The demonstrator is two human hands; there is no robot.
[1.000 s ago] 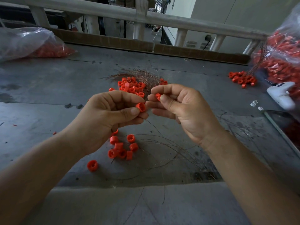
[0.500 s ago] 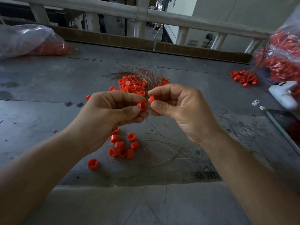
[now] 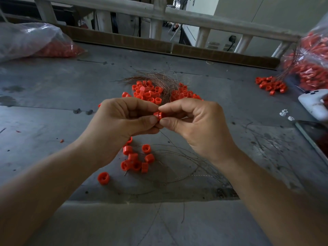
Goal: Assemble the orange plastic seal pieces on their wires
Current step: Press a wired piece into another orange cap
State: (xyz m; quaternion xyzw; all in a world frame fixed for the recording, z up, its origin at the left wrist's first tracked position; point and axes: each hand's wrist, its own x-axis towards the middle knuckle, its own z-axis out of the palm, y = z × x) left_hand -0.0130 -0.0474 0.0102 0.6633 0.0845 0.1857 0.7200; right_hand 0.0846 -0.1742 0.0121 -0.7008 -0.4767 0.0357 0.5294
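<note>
1. The left hand [image 3: 124, 125] and right hand [image 3: 200, 126] have closed the gap of a second ago. Their two orange halves now meet as one orange seal piece [image 3: 160, 115], pinched by both hands' fingers [image 3: 150, 120] above the tabletop [image 3: 53, 96].
2. This seal is probably being snapped shut on its wire [image 3: 167, 138], which trails below.
3. Loose seal pieces [image 3: 149, 93] litter the grey tabletop, with a plastic bag [image 3: 26, 38] and a pale railing [image 3: 221, 23] behind.
</note>
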